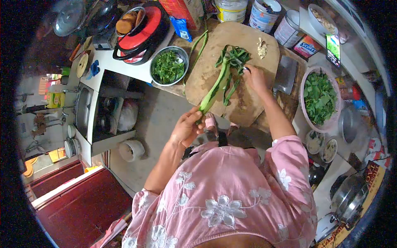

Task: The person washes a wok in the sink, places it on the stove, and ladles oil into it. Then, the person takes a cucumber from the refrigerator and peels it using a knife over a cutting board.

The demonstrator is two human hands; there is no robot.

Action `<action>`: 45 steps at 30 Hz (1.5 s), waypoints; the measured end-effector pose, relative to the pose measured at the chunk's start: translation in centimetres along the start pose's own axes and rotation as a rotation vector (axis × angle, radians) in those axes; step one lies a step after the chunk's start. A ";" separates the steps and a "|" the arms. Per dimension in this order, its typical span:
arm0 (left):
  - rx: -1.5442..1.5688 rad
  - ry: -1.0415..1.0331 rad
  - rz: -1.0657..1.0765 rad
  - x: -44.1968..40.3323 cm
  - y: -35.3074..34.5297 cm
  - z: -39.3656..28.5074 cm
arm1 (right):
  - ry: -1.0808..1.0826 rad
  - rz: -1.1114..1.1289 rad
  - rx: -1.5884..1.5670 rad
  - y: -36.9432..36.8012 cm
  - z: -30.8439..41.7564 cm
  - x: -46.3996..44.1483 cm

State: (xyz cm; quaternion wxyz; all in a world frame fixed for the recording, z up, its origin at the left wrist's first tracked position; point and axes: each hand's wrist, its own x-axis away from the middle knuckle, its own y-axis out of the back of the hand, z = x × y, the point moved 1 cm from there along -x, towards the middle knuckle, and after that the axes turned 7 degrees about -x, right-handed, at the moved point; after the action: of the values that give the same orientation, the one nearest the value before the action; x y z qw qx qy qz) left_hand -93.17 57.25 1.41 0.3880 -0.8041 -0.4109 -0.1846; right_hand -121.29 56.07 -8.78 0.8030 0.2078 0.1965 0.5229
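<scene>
A long, pale green leafy stalk point(215, 89), like stem lettuce, slants over the wooden cutting board point(202, 53), its dark leaves spread at the far end. My left hand point(188, 125) grips its near end, just off the board's front edge. Beside the leaves, my right hand point(254, 78) is closed, with a small dark thing at its fingertips; whether that is a tool handle I cannot make out. Chopped garlic point(262, 48) lies at the board's far right. A cleaver point(285, 74) with a broad grey blade rests right of the board.
A metal bowl of greens point(168, 66) stands left of the board, below a red-lidded pot point(139, 31). To the right are a pink basket of leaves point(319, 99) and a phone point(333, 50). Tins point(264, 15) line the back. A sink point(84, 107) is at left.
</scene>
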 end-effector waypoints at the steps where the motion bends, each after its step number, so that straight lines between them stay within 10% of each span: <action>1: 0.013 0.003 0.001 0.2 -0.2 -0.2 | -0.133 -0.014 0.103 0.6 0.7 -0.1; 17: 0.050 0.001 -0.015 -0.4 -0.5 0.5 | -0.058 0.506 -0.491 1.3 9.8 10.5; 45: -0.046 0.067 0.014 1.6 2.3 -0.4 | -0.003 0.065 0.018 0.0 -0.5 -1.0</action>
State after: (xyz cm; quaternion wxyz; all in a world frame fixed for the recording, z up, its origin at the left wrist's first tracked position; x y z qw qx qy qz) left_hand -90.35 56.99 1.58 0.3843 -0.8090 -0.3877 -0.2180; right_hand -121.95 55.21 -9.07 0.7841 0.2218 0.1933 0.5465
